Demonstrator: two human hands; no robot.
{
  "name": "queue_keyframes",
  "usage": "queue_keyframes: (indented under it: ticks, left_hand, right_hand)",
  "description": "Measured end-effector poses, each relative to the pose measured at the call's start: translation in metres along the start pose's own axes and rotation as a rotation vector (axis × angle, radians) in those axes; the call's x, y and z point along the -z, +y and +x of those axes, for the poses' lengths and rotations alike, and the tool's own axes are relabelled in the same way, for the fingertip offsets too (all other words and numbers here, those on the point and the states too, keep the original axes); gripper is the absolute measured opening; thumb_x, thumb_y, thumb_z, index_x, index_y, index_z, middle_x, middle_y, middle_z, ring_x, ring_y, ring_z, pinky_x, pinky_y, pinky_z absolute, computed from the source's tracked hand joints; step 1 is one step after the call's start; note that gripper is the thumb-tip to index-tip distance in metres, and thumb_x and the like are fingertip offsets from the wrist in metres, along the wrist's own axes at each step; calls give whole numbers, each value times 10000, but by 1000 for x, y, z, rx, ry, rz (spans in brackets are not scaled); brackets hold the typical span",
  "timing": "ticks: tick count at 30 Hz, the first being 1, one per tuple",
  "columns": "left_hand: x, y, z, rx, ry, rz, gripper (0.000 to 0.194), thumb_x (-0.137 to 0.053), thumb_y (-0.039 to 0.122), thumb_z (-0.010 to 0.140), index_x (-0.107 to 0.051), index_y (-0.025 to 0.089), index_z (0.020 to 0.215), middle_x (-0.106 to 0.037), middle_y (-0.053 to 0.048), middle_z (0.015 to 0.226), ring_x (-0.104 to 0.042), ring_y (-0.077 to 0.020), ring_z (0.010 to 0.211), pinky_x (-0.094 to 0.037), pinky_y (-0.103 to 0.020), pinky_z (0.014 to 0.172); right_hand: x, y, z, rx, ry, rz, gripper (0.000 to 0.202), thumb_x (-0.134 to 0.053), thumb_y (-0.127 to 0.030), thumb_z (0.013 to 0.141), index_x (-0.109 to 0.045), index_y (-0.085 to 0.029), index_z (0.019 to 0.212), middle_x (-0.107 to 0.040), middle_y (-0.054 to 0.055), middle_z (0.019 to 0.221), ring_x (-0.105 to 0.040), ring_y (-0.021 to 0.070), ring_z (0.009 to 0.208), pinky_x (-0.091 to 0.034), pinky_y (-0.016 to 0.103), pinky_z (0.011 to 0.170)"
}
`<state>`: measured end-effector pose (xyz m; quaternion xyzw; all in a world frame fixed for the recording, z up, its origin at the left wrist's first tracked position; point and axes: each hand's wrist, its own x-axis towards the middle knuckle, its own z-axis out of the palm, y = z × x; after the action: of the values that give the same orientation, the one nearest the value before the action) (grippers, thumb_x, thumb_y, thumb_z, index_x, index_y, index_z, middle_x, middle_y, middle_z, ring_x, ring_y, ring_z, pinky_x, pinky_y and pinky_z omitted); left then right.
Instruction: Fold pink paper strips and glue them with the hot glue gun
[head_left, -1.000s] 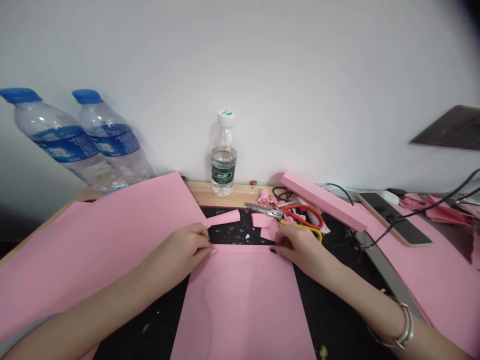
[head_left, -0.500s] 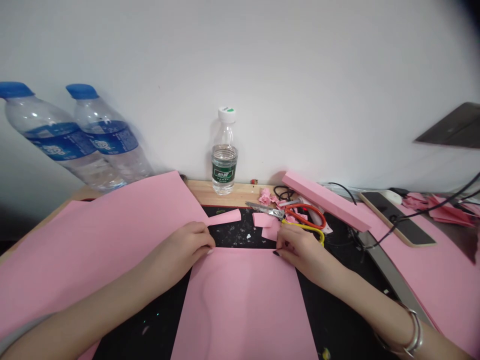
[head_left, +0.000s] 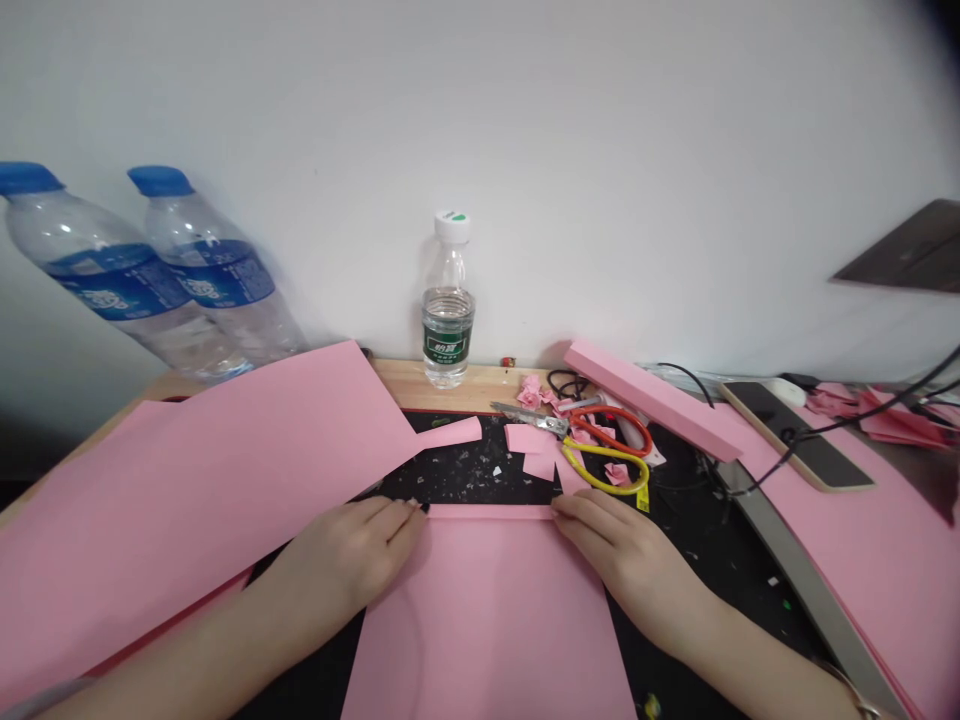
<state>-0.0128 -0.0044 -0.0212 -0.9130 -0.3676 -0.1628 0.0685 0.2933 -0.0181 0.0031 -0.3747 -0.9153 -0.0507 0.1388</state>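
Observation:
A sheet of pink paper [head_left: 487, 620] lies on the black mat in front of me, with a narrow folded strip along its far edge. My left hand [head_left: 366, 545] is closed on the far left corner, fingertips on the fold. At the far right corner my right hand [head_left: 630, 555] pinches the same fold, its thumb mostly hidden. Just beyond the right hand lie scissors [head_left: 604, 445] with one orange-red and one yellow handle, among small pink paper scraps [head_left: 529, 440]. A larger pink sheet [head_left: 225, 480] lies beside and beyond my left hand.
Two large blue-capped bottles [head_left: 217, 270] lean at the left, and a small water bottle [head_left: 448, 340] stands against the wall. A folded pink paper bar [head_left: 652, 400], black cables, a phone [head_left: 795, 435] and more pink sheets [head_left: 900, 540] are at the right.
The far edge of the sheet now shows a folded strip and sits slightly nearer me. Both hands have turned and come lower, and the scissors' yellow handle is now uncovered.

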Motion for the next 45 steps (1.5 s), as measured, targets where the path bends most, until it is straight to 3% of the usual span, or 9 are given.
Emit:
queue_keyframes:
  ticks: [3, 8, 12, 17, 20, 24, 34, 41, 45]
  left_hand:
    - [2, 3, -5, -131, -9, 126, 501, -250, -60, 834, -670, 138, 1021, -731, -85, 992, -689, -192, 799, -530, -286, 719]
    - [1, 16, -9, -61, -86, 137, 565, -231, -84, 761, -622, 109, 1121, -696, -127, 1104, -686, -205, 944, -526, -311, 807]
    - [0, 40, -1, -81, -61, 256, 441, -297, 69, 800, -595, -58, 1099, -648, -290, 1090, -669, -322, 975, -508, -424, 848]
    - [-1, 64, 16, 16, -58, 248, 435, -309, 185, 867, -613, -24, 1098, -656, -237, 1123, -631, -313, 1059, -440, -434, 944]
    - [-6, 69, 22, -20, -85, 185, 436, -320, 186, 863, -595, 1, 1146, -629, -203, 1195, -586, -290, 1134, -402, -396, 988]
    - [-13, 67, 21, -12, -138, 89, 449, -337, 206, 858, -554, 24, 1206, -595, -193, 1253, -540, -287, 1191, -397, -391, 1007]
    - [-8, 40, -9, 49, -27, 102, 459, -424, 217, 881, -448, 13, 1290, -543, -233, 1301, -561, -304, 1163, -483, -412, 914]
    - [-2, 32, -17, 33, -36, 218, 445, -411, 244, 881, -512, -6, 1236, -560, -246, 1271, -600, -321, 1107, -492, -457, 875]
    - [-1, 32, -11, 17, -13, 225, 382, -382, 207, 907, -597, 9, 1154, -602, -236, 1219, -618, -317, 1072, -444, -482, 915]
  right_hand:
    - [-2, -5, -6, -10, 14, -26, 382, -310, -94, 959, -689, -83, 1012, -690, 155, 1061, -647, 237, 989, -582, 365, 834]
    - [-4, -15, -13, 18, -54, -46, 420, -313, -21, 880, -628, -20, 1157, -599, 202, 1249, -604, 268, 1113, -551, 363, 911]
    - [-3, -31, -3, 11, -179, -43, 441, -365, -101, 878, -539, 22, 1264, -498, 238, 1338, -533, 324, 1190, -506, 423, 960]
    - [-10, -43, 16, -26, -262, 61, 501, -389, -225, 920, -413, -28, 1380, -410, 195, 1421, -405, 315, 1298, -403, 440, 1052]
    - [-17, -47, 26, -24, -272, 98, 516, -373, -251, 930, -395, -6, 1384, -388, 199, 1433, -367, 314, 1320, -363, 445, 1079]
    - [-22, -51, 30, -47, -272, 113, 540, -381, -300, 930, -414, 20, 1365, -379, 224, 1428, -346, 341, 1324, -359, 466, 1077]
    - [-16, -42, -3, -154, -234, -45, 560, -488, -274, 880, -424, 4, 1362, -380, 233, 1417, -444, 353, 1260, -483, 465, 970]
    - [-14, -27, -31, -171, -158, -216, 508, -420, -259, 904, -478, 53, 1300, -456, 277, 1352, -542, 359, 1171, -545, 474, 886]
    - [-14, -18, -29, -168, -89, -198, 391, -370, -153, 920, -569, -7, 1223, -583, 228, 1256, -602, 321, 1105, -524, 498, 906]
